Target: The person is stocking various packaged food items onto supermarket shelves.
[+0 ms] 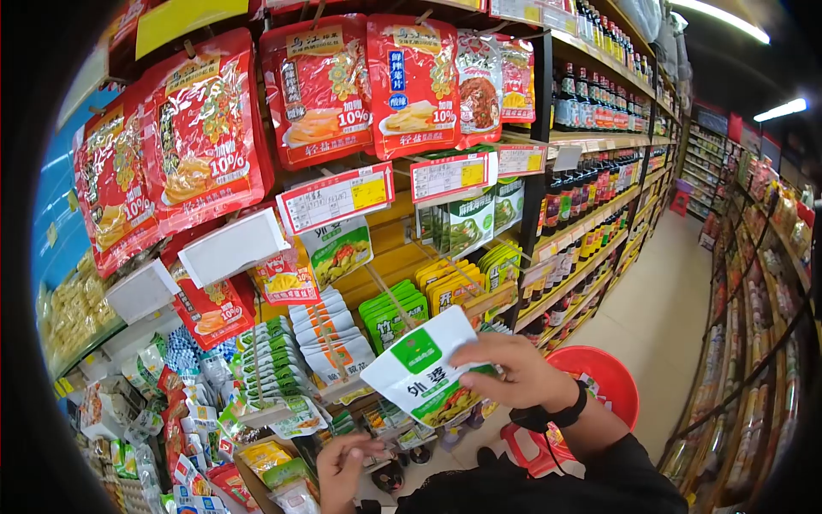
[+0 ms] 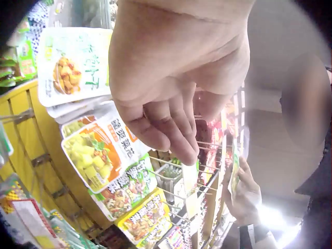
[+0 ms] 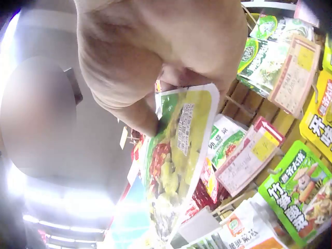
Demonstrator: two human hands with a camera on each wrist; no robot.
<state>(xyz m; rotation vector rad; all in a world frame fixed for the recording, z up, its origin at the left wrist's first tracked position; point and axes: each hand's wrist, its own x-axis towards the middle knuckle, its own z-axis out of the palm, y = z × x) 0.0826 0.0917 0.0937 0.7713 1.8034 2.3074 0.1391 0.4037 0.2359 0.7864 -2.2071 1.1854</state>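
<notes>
A white and green food packet (image 1: 419, 360) is pinched by its right edge between the thumb and fingers of my right hand (image 1: 518, 373). It is tilted, printed side up, in front of the rack of hanging packets. The right wrist view shows the same packet (image 3: 179, 150) with pickled vegetables pictured on it. My left hand (image 1: 344, 471) is low in front of the rack, holding nothing. In the left wrist view its fingers (image 2: 179, 122) hang loosely curled near white packets with an orange panel (image 2: 96, 158).
Red packets (image 1: 201, 128) hang on hooks above, with price tags (image 1: 336, 199) below them. Green packets (image 1: 390, 313) and yellow packets (image 1: 449, 283) hang lower. A red basket (image 1: 621, 377) stands at the right. Bottles (image 1: 591, 103) line the shelves along the aisle floor (image 1: 655, 287).
</notes>
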